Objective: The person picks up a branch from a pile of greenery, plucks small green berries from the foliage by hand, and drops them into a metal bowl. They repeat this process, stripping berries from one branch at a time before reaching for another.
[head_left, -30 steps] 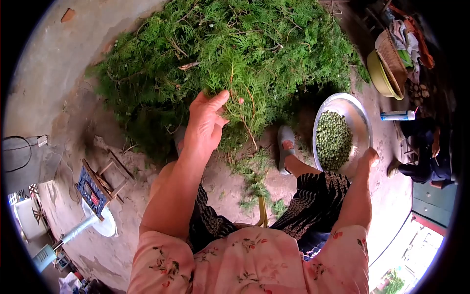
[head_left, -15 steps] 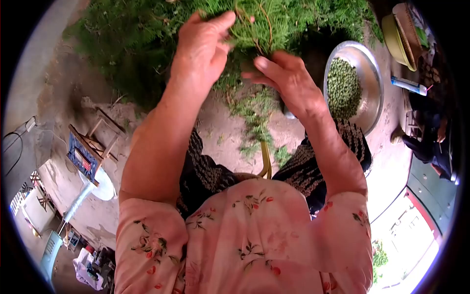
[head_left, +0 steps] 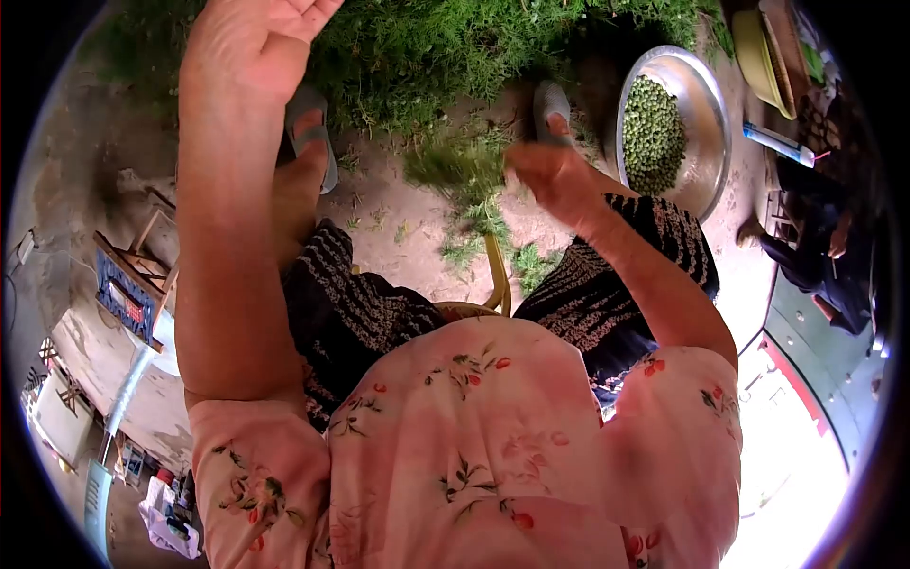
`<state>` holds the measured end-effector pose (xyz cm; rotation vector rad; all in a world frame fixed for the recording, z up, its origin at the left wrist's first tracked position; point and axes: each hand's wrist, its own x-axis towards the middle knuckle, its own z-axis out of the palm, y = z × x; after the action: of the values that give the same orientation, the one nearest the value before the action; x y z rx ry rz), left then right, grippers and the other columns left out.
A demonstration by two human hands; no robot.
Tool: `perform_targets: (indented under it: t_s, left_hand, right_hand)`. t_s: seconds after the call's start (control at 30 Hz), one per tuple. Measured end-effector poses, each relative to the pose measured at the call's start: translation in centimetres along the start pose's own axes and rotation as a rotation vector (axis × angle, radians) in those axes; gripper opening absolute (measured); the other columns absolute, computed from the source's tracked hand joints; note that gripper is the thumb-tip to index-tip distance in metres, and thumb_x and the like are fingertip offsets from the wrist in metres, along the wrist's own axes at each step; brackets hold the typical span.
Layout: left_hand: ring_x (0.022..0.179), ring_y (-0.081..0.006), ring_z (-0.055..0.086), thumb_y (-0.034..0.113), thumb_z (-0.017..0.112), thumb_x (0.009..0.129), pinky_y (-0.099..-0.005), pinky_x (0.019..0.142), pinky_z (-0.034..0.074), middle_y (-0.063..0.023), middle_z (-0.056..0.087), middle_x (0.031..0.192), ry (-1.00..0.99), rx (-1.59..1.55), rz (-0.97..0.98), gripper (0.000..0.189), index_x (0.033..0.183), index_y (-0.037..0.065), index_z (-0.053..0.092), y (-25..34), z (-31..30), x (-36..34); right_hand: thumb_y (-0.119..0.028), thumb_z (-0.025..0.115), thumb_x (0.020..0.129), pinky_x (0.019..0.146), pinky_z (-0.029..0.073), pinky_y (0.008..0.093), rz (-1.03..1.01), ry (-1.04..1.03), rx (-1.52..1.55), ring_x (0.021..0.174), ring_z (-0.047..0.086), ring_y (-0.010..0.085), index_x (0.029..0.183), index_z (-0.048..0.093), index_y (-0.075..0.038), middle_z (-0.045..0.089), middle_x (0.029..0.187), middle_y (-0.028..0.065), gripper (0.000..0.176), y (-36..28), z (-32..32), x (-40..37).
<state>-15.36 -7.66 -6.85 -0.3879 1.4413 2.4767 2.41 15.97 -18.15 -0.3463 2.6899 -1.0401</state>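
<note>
My left hand point(head_left: 275, 47) is raised at the upper left, partly cut off by the frame's top edge. Its visible fingers stretch to the right with nothing seen in them. Lower and right of centre, my right hand point(head_left: 559, 185) has its fingers closed at the end of a feathery green sprig point(head_left: 455, 171), smeared by motion. Beyond both hands spreads a heap of green leafy branches point(head_left: 408, 66). Right of my right hand, a metal basin point(head_left: 706, 142) holds many small round green pieces point(head_left: 652, 137), too small to name surely.
My sandalled feet point(head_left: 553, 114) are on the ground between me and the heap. A curved yellow bar point(head_left: 498, 275) is between my knees. A yellow container point(head_left: 758, 66) stands at upper right, near a blue-white tube point(head_left: 777, 142). A folding stool point(head_left: 128, 294) is at left; another person point(head_left: 820, 237) sits at right.
My left hand has left the sprig and moved up and left. My right hand has come slightly down and left, drawing the sprig lower. The view has shifted and my feet now show.
</note>
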Motion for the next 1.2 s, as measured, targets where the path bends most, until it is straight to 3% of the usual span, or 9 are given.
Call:
perform_targets:
  t_s: [0.07,0.1,0.27,0.4,0.5,0.63,0.73,0.87,1.2]
  left_hand:
    - [0.083,-0.0184,0.061,0.008,0.057,0.085,-0.0319,0.079,0.048,-0.0061,0.064,0.089,0.017,-0.003,0.009,0.011,0.095,0.007,0.058,0.2,0.0,-0.1]
    - [0.082,-0.0184,0.061,0.008,0.057,0.085,-0.0317,0.078,0.048,-0.0063,0.064,0.088,0.038,0.0,-0.025,0.011,0.095,0.007,0.058,0.3,-0.1,0.0]
    - [0.078,-0.0178,0.061,0.008,0.057,0.085,-0.0307,0.075,0.049,-0.0079,0.064,0.087,0.028,0.022,-0.089,0.011,0.096,0.005,0.058,0.9,0.1,0.0]
    - [0.077,-0.0175,0.061,0.008,0.056,0.085,-0.03,0.074,0.049,-0.0073,0.064,0.086,0.066,0.044,-0.03,0.011,0.096,0.005,0.058,1.2,0.7,-0.9]
    - [0.078,-0.0169,0.06,0.009,0.057,0.085,-0.0291,0.076,0.048,-0.0074,0.063,0.087,0.137,0.085,0.039,0.013,0.097,0.005,0.058,1.2,1.2,-1.9]
    - [0.084,-0.016,0.059,0.012,0.059,0.084,-0.0272,0.082,0.046,-0.0067,0.062,0.092,0.08,0.06,0.07,0.022,0.104,0.005,0.056,1.2,0.1,-1.4]
    - [0.09,-0.0117,0.058,0.009,0.053,0.089,-0.0277,0.088,0.045,-0.0051,0.061,0.101,-0.161,0.025,-0.164,0.028,0.116,0.003,0.052,2.9,-5.3,1.5]
    - [0.093,-0.0101,0.058,0.01,0.046,0.093,-0.028,0.089,0.045,-0.0041,0.061,0.103,-0.152,0.049,-0.203,0.031,0.123,0.001,0.046,3.5,-5.7,1.2]
    - [0.092,-0.01,0.058,0.01,0.042,0.094,-0.029,0.088,0.045,-0.0048,0.06,0.106,-0.175,-0.004,-0.085,0.033,0.126,0.001,0.042,2.1,-4.5,0.4]
  right_hand:
    - [-0.016,0.052,0.084,0.063,0.049,0.038,0.208,-0.538,-0.303,0.072,0.062,0.0276,0.097,0.065,-0.023,0.062,0.077,0.0085,0.019,2.0,2.6,-4.1]
    - [-0.009,0.049,0.082,0.072,0.049,0.0351,0.205,-0.943,-0.395,0.087,0.062,0.0228,0.097,0.064,-0.011,0.065,0.09,0.0075,0.022,0.8,2.2,-4.9]
    - [-0.006,0.049,0.078,0.074,0.05,0.0355,0.11,-1.448,-0.605,0.09,0.061,0.026,0.095,0.065,-0.011,0.064,0.091,0.0082,0.024,4.8,6.6,-9.8]
    - [-0.012,0.051,0.077,0.069,0.05,0.0401,0.097,-0.798,-0.356,0.088,0.061,0.0277,0.078,0.066,-0.006,0.064,0.089,0.012,0.016,11.7,12.2,-6.5]
    - [-0.013,0.052,0.077,0.057,0.052,0.038,0.738,-0.284,0.283,0.058,0.063,0.027,0.075,0.063,-0.002,0.063,0.071,0.0135,0.016,13.5,14.4,-3.2]
    - [-0.003,0.051,0.079,0.035,0.048,0.0317,1.102,0.188,0.719,0.048,0.061,0.0188,0.071,0.061,0.002,0.057,0.056,0.0106,0.014,13.4,18.3,-1.9]
    - [-0.005,0.055,0.078,0.037,0.049,0.032,1.254,0.251,0.616,0.045,0.06,0.0187,0.068,0.061,0.001,0.059,0.058,0.0118,0.013,12.9,21.0,-1.3]
    - [-0.008,0.066,0.066,0.049,0.049,0.036,1.03,0.237,0.032,0.047,0.059,0.0233,0.067,0.062,-0.001,0.06,0.058,0.0136,0.009,15.2,26.2,-2.7]
    - [-0.01,0.064,0.063,0.066,0.048,0.0394,0.974,0.386,0.067,0.064,0.061,0.029,0.073,0.065,-0.006,0.062,0.064,0.0134,0.011,13.8,26.6,-2.2]
